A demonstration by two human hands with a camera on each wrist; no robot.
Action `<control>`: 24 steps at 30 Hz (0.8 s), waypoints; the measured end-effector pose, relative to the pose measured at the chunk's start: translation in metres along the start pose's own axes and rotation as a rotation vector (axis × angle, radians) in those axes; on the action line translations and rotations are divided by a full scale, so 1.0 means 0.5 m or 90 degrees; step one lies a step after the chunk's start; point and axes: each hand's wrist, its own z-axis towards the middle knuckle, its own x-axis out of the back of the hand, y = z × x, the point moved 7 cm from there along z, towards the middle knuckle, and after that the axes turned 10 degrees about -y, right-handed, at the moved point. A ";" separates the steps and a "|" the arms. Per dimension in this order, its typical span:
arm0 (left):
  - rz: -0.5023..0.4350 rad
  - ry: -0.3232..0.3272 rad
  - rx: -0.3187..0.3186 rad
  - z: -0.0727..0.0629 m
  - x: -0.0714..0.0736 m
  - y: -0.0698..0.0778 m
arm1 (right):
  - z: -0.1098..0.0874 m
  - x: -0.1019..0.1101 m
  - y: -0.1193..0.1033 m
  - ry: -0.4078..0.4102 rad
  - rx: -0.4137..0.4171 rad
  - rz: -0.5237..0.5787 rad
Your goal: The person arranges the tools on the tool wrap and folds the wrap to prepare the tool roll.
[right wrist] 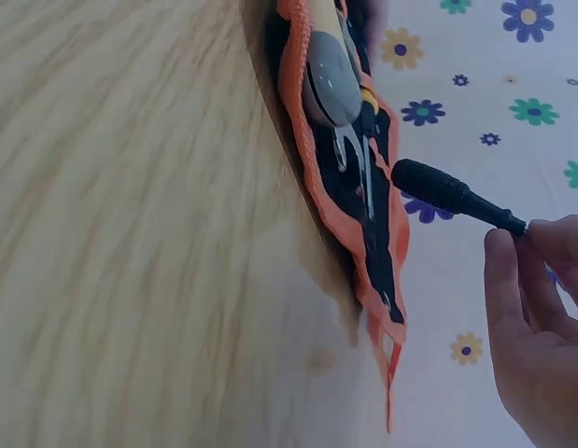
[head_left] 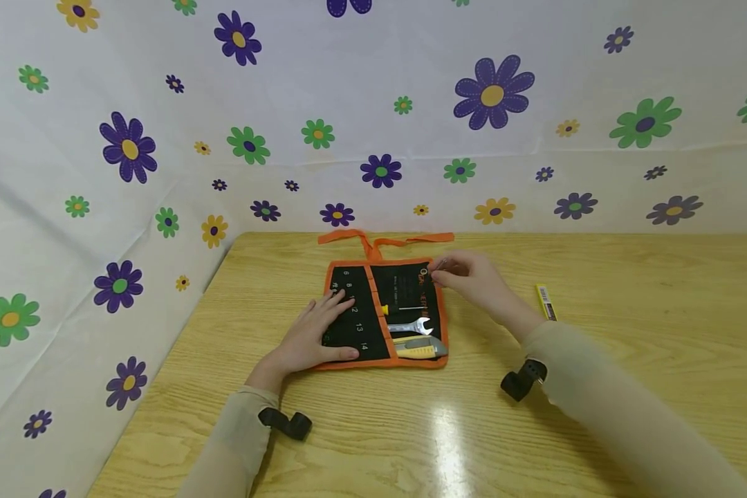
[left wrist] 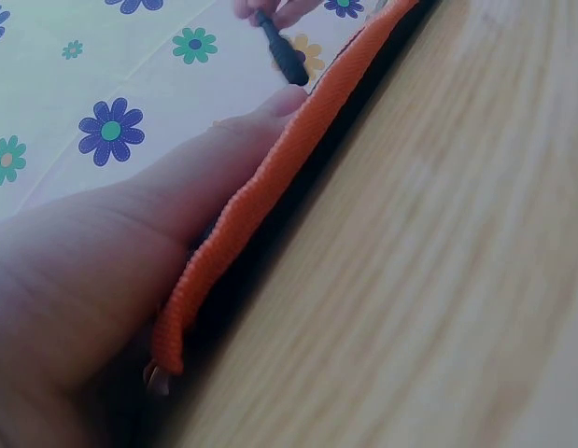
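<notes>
A black tool roll with orange edging lies unrolled on the table. My left hand rests spread on its numbered left panel, the thumb along the near edge. In the roll's slots sit a utility knife, an open-ended wrench and a small screwdriver with a yellow handle. Above the roll's upper right corner, my right hand pinches a black-handled screwdriver between thumb and fingers at the narrow end. The handle points toward the roll; the fingers hide its shaft.
Orange tie straps stretch from the roll's far edge toward the back of the table. A small yellow packet lies right of the roll, beside my right forearm. Flower-patterned cloth hangs behind and left of the wooden table.
</notes>
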 end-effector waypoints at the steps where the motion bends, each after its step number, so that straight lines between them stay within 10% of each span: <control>1: -0.001 0.000 0.000 0.000 0.000 0.000 | 0.006 -0.005 0.000 0.000 0.000 0.005; 24: 0.004 -0.002 0.008 -0.001 -0.001 0.000 | 0.063 -0.050 0.033 -0.007 -0.032 -0.025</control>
